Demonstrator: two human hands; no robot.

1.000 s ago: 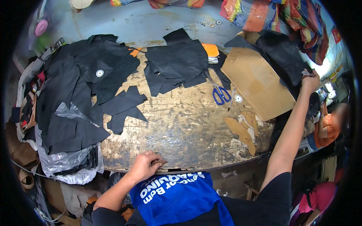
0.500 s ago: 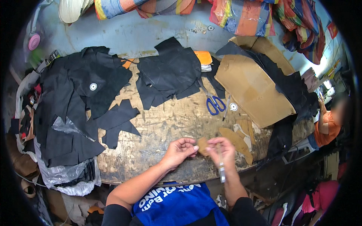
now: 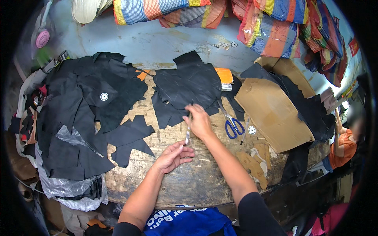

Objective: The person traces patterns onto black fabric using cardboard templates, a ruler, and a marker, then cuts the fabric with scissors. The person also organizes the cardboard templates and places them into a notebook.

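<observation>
In my right hand [image 3: 200, 122] is a slim silver pen-like tool [image 3: 188, 134], its dark end up at the lower edge of the black leather pieces [image 3: 188, 80]. My left hand [image 3: 173, 157] is palm up with the fingers apart, holding nothing, its thumb close to the tool's silver lower end. Blue-handled scissors [image 3: 234, 128] lie on the worn wooden table [image 3: 212, 165] to the right of my right hand, beside a thin pen-like stick [image 3: 244, 131]. Farther right and nearer me are several tan pattern pieces [image 3: 252, 165].
Black leather sheets [image 3: 67, 118] cover the table's left side, some over clear plastic [image 3: 71, 192]. A cardboard box [image 3: 275, 114] with black material stands right. An orange-and-white packet [image 3: 224, 76] lies behind. A co-worker in orange [image 3: 344, 145] is at far right. Striped bags [image 3: 271, 35] hang above.
My right hand has moved forward and left with the tool, toward the black leather. The small tan piece has left my hands. My left hand has opened and shifted slightly left.
</observation>
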